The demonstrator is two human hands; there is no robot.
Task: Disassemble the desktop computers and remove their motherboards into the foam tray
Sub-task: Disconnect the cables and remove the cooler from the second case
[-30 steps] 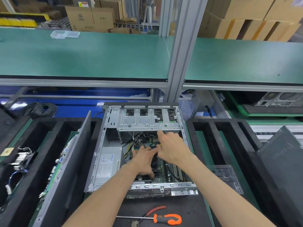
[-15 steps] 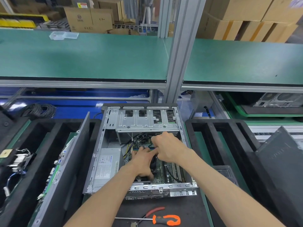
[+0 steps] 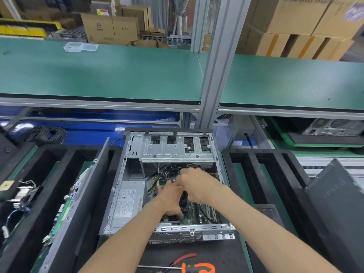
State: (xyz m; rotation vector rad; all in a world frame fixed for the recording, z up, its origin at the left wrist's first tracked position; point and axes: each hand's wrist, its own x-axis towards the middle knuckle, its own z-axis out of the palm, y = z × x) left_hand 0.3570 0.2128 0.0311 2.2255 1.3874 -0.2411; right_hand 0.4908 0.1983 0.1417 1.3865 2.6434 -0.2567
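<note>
Grey sheet-metal desktop computer case (image 3: pixel 167 186), side panel off, lies open at the bench's near edge, centre; the green motherboard (image 3: pixel 194 214) is not out yet, seated on the case floor toward its near right corner. Black foam tray with long slots (image 3: pixel 256 174) sits just right of the case, a second black foam tray (image 3: pixel 29 194) to the left already holding a green board on edge (image 3: pixel 65 207). Inside the case: silver power supply box (image 3: pixel 128 203) at the left wall, perforated metal drive cage (image 3: pixel 177 148) across the far end, black cable bundle (image 3: pixel 167 174) below it. Left hand (image 3: pixel 171 200) rests over the black CPU fan (image 3: pixel 184 201), fingers reaching toward the connectors, grip hidden, cannot tell. Right hand (image 3: pixel 197 184) is curled narrow at the cable plugs, seems to pinch one, but the fingertips are hidden. Risks, my read: yanking a latched plug by its wires could tear the header or flex the board; knuckles may scrape the cage's sharp edge; loose cables could snag when the board lifts. Orange-handled screwdriver (image 3: pixel 197 267) and red-handled pliers (image 3: pixel 183 258) lie at the near edge, could get knocked off by a forearm. Writing: power supply label has blue lettering and a barcode, too small to read; brown cardboard box (image 3: pixel 110 29) beyond the shelf shows a round logo, unreadable.
</note>
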